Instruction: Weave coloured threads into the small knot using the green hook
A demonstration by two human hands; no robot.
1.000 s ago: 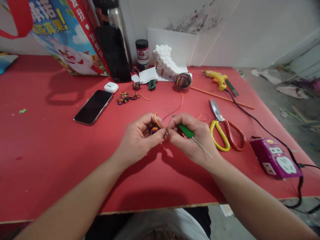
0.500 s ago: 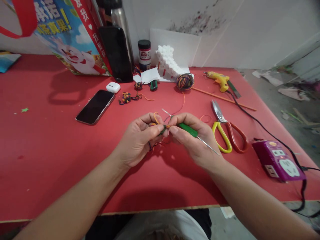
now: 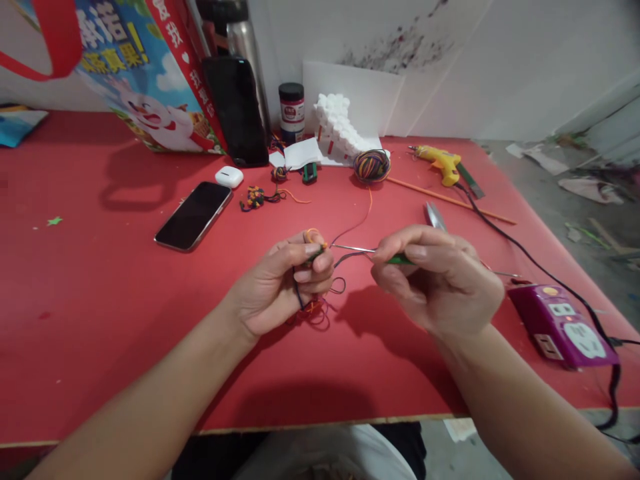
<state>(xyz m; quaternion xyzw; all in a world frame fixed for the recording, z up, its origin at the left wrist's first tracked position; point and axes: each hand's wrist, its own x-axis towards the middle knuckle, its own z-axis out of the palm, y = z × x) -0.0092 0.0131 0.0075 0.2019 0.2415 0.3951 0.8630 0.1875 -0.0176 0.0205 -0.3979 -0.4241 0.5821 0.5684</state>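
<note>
My left hand (image 3: 285, 283) is closed, pinching a small piece of multicoloured crochet work (image 3: 315, 252) between thumb and fingers. An orange strand loops over its forefinger. Dark and reddish yarn (image 3: 316, 310) hangs in loose loops below that hand. My right hand (image 3: 437, 277) grips a crochet hook by its green handle (image 3: 400, 259). The hook's thin metal shaft (image 3: 353, 248) points left, its tip close to the crochet piece; whether they touch I cannot tell. From the ball of multicoloured yarn (image 3: 371, 165) a strand runs toward my hands. Fingers hide most of the crochet piece.
Scissors (image 3: 435, 216) lie mostly hidden behind my right hand. A yellow glue gun (image 3: 440, 162), an orange stick (image 3: 450, 199) and a purple power socket (image 3: 563, 325) are on the right. A phone (image 3: 194, 215), white earphone case (image 3: 229, 177) and small knitted piece (image 3: 255, 197) lie left.
My right hand has moved right and turned, drawing the crochet hook away from my left hand and now covering most of the scissors. The left hand still pinches the crochet piece.
</note>
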